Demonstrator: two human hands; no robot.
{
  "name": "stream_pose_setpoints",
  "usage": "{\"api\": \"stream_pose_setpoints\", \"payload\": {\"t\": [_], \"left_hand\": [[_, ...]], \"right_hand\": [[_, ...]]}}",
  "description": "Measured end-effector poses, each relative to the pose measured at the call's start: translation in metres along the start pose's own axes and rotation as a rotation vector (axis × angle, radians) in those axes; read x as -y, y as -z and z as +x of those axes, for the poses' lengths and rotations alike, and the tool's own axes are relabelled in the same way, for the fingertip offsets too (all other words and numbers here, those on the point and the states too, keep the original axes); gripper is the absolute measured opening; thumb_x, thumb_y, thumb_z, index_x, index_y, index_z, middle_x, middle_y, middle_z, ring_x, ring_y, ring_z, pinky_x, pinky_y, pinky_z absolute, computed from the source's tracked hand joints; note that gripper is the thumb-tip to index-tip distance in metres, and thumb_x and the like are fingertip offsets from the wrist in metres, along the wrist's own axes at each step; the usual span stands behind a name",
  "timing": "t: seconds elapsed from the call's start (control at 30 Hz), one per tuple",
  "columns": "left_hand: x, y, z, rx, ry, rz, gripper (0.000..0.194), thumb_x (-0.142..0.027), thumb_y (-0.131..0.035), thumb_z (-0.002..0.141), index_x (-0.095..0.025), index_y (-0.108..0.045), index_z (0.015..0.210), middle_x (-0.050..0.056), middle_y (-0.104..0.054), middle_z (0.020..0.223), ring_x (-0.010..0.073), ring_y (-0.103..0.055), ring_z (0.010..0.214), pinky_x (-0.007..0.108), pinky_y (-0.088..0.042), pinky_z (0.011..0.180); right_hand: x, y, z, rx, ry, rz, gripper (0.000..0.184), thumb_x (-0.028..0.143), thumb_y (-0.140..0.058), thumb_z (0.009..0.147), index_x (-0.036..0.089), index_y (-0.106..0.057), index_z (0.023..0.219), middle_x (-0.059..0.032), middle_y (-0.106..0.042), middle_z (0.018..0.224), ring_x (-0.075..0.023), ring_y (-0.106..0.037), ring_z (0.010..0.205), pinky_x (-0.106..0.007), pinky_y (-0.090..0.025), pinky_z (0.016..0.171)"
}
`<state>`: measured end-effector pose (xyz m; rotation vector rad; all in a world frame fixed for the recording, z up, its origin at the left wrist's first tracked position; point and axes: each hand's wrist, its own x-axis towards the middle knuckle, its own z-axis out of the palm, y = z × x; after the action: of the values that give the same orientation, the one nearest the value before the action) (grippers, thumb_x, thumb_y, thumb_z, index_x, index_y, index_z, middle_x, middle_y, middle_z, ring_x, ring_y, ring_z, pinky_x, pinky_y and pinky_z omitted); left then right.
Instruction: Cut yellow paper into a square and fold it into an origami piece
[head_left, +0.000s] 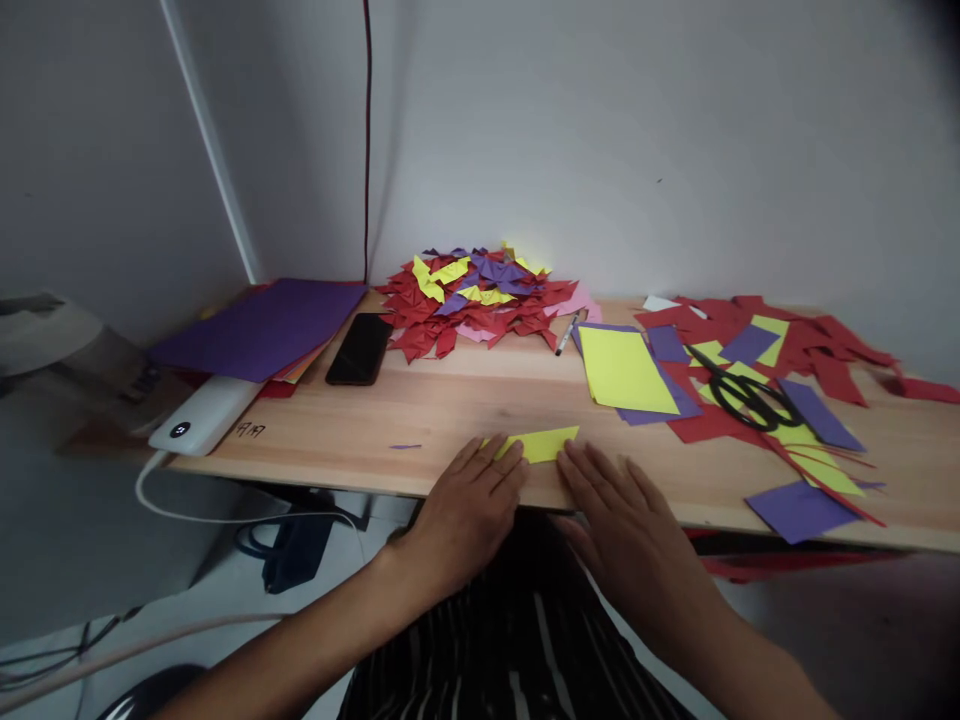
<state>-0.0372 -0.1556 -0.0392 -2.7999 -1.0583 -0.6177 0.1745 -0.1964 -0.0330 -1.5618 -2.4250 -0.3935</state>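
Note:
A folded strip of yellow paper [541, 444] lies on the wooden table close to its front edge. My left hand [476, 505] lies palm down with its fingertips on the strip's left part, the fingers stretched out. Over the strip's right end, my right hand [615, 495] rests flat with straight fingers touching the paper. Neither hand grips anything. Behind the strip, to the right, sits a stack of yellow sheets [622, 368] on purple ones. A thin purple scrap [406, 446] lies left of my left hand.
Folded red, yellow and purple paper pieces [480, 300] are heaped by the wall. Black scissors [750, 395] lie among paper offcuts on the right, and a pen [567, 335] behind the stack. A phone [360, 349], purple sheets [277, 325] and a white power bank [206, 415] occupy the left.

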Motion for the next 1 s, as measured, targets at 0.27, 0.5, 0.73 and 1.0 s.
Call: {"api": "stream_pose_setpoints", "payload": {"t": [0.27,0.5,0.73,1.0], "left_hand": [[0.000,0.004,0.001,0.047,0.014,-0.017,0.044,-0.019,-0.043,0.093,-0.010,-0.048,0.136,0.010,-0.050,0.144,0.0244,-0.040,0.137,0.044,-0.031,0.116],[0.002,0.006,-0.005,0.020,0.034,0.002,0.037,-0.021,-0.043,0.095,-0.018,-0.055,0.129,0.004,-0.053,0.142,0.0243,-0.041,0.136,0.049,-0.029,0.116],[0.001,0.014,-0.008,0.020,0.050,0.000,0.036,-0.021,-0.043,0.095,-0.017,-0.055,0.128,0.005,-0.054,0.140,0.0240,-0.041,0.136,0.048,-0.031,0.115],[0.002,0.012,-0.009,0.039,0.044,0.012,0.040,-0.023,-0.041,0.096,-0.016,-0.049,0.135,0.005,-0.051,0.143,0.0240,-0.039,0.138,0.048,-0.028,0.117]], "right_hand": [[0.017,0.000,0.026,0.073,0.107,0.126,0.055,0.035,-0.039,0.096,0.006,-0.041,0.143,-0.0123,-0.043,0.148,-0.0226,-0.041,0.137,-0.045,-0.038,0.110],[-0.005,-0.008,0.009,0.050,-0.005,0.102,0.054,0.039,-0.035,0.098,0.009,-0.045,0.141,-0.0152,-0.044,0.148,-0.0256,-0.042,0.136,-0.049,-0.033,0.112],[0.001,0.003,0.013,0.040,-0.003,0.111,0.054,0.040,-0.038,0.097,0.009,-0.045,0.141,-0.0143,-0.046,0.146,-0.0284,-0.039,0.138,-0.052,-0.031,0.112],[0.025,0.004,0.029,0.076,0.094,0.167,0.053,0.038,-0.037,0.097,0.007,-0.047,0.140,-0.0124,-0.046,0.146,-0.0234,-0.043,0.135,-0.046,-0.035,0.111]]}}
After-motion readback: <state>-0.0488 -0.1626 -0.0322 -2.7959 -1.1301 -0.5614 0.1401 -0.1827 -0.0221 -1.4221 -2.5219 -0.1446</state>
